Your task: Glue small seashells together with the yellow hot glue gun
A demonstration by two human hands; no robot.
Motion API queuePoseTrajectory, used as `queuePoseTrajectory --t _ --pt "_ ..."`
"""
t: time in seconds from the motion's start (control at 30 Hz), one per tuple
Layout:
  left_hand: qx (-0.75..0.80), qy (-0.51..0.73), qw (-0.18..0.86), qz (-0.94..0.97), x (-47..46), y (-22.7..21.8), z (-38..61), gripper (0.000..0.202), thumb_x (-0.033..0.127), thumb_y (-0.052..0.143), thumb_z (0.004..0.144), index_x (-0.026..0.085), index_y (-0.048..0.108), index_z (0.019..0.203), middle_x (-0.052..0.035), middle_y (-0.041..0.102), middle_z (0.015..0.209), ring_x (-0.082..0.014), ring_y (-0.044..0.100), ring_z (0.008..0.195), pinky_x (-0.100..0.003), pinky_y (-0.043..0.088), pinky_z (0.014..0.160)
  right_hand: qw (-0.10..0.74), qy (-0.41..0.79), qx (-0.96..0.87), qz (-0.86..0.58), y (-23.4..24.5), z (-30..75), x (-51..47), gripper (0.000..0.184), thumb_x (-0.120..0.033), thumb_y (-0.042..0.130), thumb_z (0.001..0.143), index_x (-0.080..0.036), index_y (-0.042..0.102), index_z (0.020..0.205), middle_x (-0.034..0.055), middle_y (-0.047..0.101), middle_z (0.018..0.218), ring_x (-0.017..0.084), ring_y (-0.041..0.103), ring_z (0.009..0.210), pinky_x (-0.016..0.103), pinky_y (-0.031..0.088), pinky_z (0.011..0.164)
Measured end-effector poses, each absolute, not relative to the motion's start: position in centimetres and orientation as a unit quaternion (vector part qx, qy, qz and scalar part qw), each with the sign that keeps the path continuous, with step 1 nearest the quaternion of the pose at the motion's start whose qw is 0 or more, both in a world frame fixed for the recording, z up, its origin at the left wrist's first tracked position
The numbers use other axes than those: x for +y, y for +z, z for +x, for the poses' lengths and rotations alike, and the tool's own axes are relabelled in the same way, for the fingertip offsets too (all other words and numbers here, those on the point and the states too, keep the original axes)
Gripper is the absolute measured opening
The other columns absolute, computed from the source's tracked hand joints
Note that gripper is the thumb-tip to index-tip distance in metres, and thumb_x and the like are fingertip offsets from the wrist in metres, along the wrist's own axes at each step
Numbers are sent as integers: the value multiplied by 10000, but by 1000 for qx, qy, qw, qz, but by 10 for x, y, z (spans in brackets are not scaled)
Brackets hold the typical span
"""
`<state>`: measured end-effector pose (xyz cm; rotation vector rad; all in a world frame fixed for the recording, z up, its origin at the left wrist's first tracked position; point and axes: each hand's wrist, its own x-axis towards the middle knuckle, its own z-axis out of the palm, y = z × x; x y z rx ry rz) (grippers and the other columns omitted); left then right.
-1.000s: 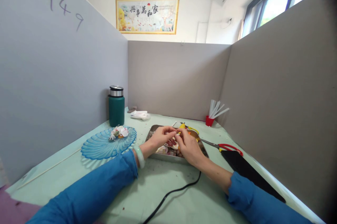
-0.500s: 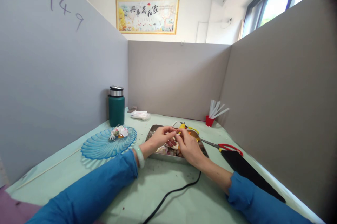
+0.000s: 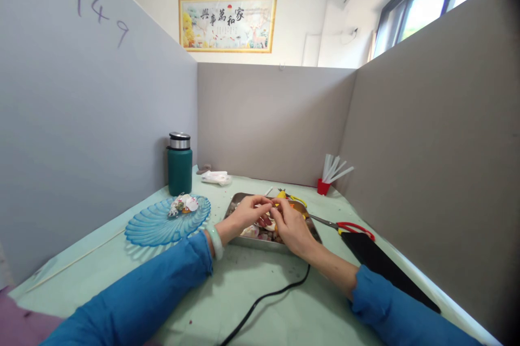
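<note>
Over a metal tray (image 3: 260, 246) my left hand (image 3: 252, 210) and my right hand (image 3: 289, 221) meet, fingertips pinched close together. Whatever lies between the fingertips is too small or hidden to make out. Under the hands, the tray holds shells (image 3: 249, 232) and brownish stones, partly covered by my fingers. A pale bangle (image 3: 215, 241) circles my left wrist. To the left, a blue scalloped glass plate (image 3: 150, 225) carries a small cluster of shells (image 3: 184, 204).
A green bottle (image 3: 180, 170) stands behind the plate. Red-handled scissors (image 3: 353, 228) lean on the tray's right side, near a black flat object (image 3: 385, 265). Yellow pliers (image 3: 294, 198) lie behind. A red cup (image 3: 323, 187) holds white sticks. A black cable (image 3: 268, 296) crosses the front.
</note>
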<state>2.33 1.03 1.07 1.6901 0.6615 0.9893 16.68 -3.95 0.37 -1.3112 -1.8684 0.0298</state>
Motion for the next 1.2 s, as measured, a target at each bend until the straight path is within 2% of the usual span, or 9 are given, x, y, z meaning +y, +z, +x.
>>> queuePoseTrajectory --t 0.3,0.57,0.73,1.2 --pt "280 402 521 699 6 14 23 338 349 622 688 108 574 920 -17 588 619 -110 576 514 -237 477 531 424 14 -736 -528 4 167 -39 280 -321 322 878 -184 491 1054 46 627 856 160 575 751 243 386 633" --pt "261 398 513 714 7 12 22 397 371 645 670 105 562 953 -36 595 689 -108 574 527 -261 493 547 430 15 -733 -527 5 168 -39 276 -303 332 870 -184 491 1061 42 625 864 158 574 761 248 389 652" --pt "251 403 508 719 10 9 23 404 367 676 632 114 561 925 -18 577 670 -107 566 526 -260 496 530 432 13 -731 -528 5 167 -40 273 -316 337 871 -185 493 1053 37 631 854 159 580 760 248 391 651" --pt "260 400 480 736 14 5 23 367 373 644 665 125 567 924 -20 575 682 -111 565 535 -263 500 521 423 11 -736 -529 3 168 -39 283 -324 335 877 -184 482 1073 46 634 873 168 587 782 251 391 665"
